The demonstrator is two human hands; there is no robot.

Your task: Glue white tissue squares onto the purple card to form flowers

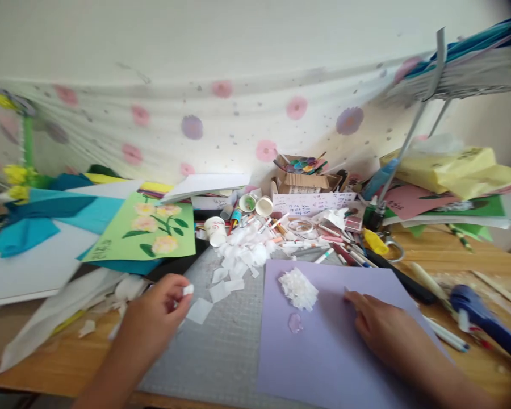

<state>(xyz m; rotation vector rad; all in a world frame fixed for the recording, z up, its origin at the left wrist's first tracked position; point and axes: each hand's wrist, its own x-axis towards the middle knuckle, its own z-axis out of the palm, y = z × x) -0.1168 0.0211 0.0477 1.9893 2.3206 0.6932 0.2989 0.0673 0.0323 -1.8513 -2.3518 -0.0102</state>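
My left hand [164, 307] is raised over the left edge of the grey cutting mat [204, 363], thumb and finger pinching a small crumpled piece of white paper [188, 289]. My right hand [377, 321] rests on a purple sheet of paper [336, 363], index finger stretched to the left and nothing clearly held. Left of that fingertip, a ruffled white paper flower [298, 288] sits on the sheet. Below the flower is a shiny, clear glue-like patch [295, 323]. White paper squares [200, 311] lie between my left hand and the purple sheet.
Behind the mat are a heap of white paper pieces [244, 250], a paper cup [215, 231], many pens and a cardboard box [302, 183]. A green flower picture [149, 230] lies left. At right are a blue-handled tool [485, 318], a yellow bottle [375, 242] and markers [447, 334].
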